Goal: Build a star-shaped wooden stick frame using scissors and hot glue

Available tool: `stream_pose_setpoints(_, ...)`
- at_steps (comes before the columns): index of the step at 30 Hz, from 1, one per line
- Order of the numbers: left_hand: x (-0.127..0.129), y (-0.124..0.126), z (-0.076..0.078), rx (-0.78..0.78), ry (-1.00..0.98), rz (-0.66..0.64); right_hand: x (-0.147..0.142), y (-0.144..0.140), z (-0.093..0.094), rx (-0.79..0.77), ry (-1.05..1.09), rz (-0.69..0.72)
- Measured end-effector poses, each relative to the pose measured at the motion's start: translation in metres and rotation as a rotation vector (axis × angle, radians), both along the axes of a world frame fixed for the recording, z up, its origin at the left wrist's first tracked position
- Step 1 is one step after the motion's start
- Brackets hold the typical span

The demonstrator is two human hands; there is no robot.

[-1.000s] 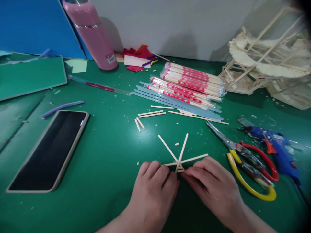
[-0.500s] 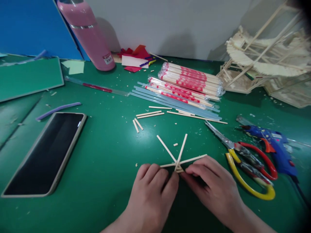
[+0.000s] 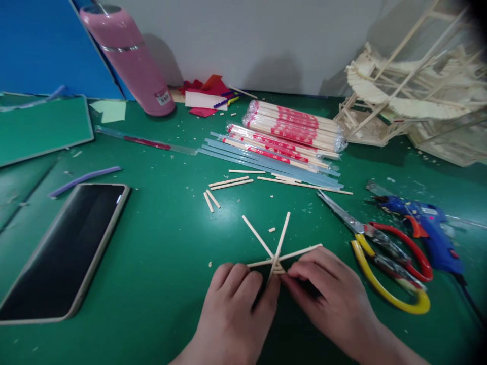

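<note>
A small frame of crossed wooden sticks (image 3: 281, 243) lies low at the front of the table, its sticks fanning up and out from one crossing. My left hand (image 3: 238, 304) has its fingers curled, with thumb and forefinger closed on the frame's lower left. On the other side, my right hand (image 3: 331, 299) pinches the lower right end near the short cross sticks. Parts of the sticks are hidden under the fingers. A tiny stick offcut (image 3: 272, 229) lies just beyond the frame. Several cut sticks (image 3: 230, 182) are scattered farther back.
Scissors (image 3: 357, 228) and a blue glue gun (image 3: 429, 223) lie at right. Wrapped chopsticks (image 3: 292, 124) and blue strips (image 3: 266, 162) lie behind. A phone (image 3: 64, 248) is at left, a pink bottle (image 3: 129, 61) at back, a stick model (image 3: 403, 96) at back right.
The view has shifted slightly, so the surroundings sit a little farther left. Both hands keep their grip on the stick frame; slightly more of its lower left stick shows beside the left thumb.
</note>
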State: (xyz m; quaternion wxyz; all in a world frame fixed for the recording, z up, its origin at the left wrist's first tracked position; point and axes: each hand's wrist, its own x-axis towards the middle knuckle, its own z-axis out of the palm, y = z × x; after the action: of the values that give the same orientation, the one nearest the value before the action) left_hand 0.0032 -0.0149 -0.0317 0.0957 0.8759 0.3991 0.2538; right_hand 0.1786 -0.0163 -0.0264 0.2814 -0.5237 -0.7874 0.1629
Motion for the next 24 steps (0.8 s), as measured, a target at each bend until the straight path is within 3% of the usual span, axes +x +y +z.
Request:
stream_pose_setpoints(14, -0.004, 0.001, -0.002, -0.038, 0.012, -0.036, 0.002, 0.0, 0.0, -0.026, 0.024, 0.007)
stream_pose_setpoints(24, -0.001, -0.003, -0.014, 0.013, -0.033, 0.001, 0.001, 0.0, 0.0, -0.038, 0.018, 0.005)
